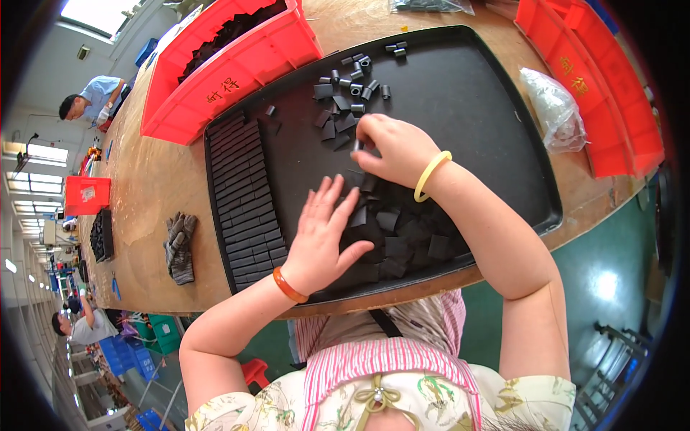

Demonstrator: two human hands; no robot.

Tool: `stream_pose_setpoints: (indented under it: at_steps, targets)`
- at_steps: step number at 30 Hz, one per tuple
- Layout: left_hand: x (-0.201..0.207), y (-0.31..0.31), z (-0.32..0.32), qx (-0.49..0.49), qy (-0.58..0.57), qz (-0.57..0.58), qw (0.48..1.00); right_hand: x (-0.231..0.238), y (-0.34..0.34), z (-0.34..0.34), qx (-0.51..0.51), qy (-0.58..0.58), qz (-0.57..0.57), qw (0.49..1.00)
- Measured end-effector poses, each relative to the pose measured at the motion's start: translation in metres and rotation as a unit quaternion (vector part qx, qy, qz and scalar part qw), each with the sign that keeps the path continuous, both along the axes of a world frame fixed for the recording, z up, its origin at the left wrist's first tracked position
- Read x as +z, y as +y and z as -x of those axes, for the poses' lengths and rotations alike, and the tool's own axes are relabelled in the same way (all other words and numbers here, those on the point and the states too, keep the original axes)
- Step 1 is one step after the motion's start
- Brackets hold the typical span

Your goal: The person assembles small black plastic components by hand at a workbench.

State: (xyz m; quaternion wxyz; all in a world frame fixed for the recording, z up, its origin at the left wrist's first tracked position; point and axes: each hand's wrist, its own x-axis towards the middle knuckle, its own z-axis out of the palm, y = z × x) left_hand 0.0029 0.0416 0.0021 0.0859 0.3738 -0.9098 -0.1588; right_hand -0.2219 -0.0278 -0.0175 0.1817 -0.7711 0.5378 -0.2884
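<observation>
At the centre of the frame, the person's right hand (394,147) has thumb and fingers pinched together on a small grey piece (357,145), a grip that seems suited to something so little; its exact shape is partly covered. The left hand (321,233), just left of centre, has its fingers spread and extended, palm down; it grips nothing that shows, and whether the fingertips touch anything is hard to tell.

Both hands are over a black tray (467,108), whose raised rim probably keeps small parts from straying across the wooden counter (147,237). Short dark tubes (356,88) lie scattered at the upper middle, while loose dark squares (406,244) are heaped lower down near the person's body, apparently for easy reach. Packed rows of dark pieces (244,205) line the tray's left side, their close order perhaps keeping them apart from the loose ones. A red bin (241,82) at the upper left contains more dark pieces, close beside the tray.
</observation>
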Motion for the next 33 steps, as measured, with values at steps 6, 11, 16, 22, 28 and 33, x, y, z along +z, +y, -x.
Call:
stream_pose_setpoints:
  at_steps: [6,11,16,22,28,33]
  targets:
    - [0.012,-0.035,0.013,-0.013,0.118,0.055,0.991,0.011,-0.006,0.010,-0.031,-0.676,-0.320,0.663]
    - [-0.013,-0.109,0.030,0.065,0.105,0.194,0.973,0.001,-0.011,0.013,-0.086,-0.671,-0.323,0.662]
    - [-0.023,-0.120,0.036,0.025,0.015,0.117,0.993,0.000,-0.012,0.013,-0.112,-0.615,-0.258,0.737]
    - [-0.011,-0.074,0.030,-0.031,0.029,0.051,0.998,0.004,-0.012,0.009,-0.142,-0.333,-0.062,0.930]
    - [0.003,-0.049,0.027,-0.102,0.105,-0.038,0.989,-0.011,-0.013,0.008,-0.143,0.040,0.078,0.986]
    - [0.011,-0.080,0.042,0.001,0.161,0.133,0.978,-0.017,-0.020,0.008,-0.130,0.096,0.067,0.985]
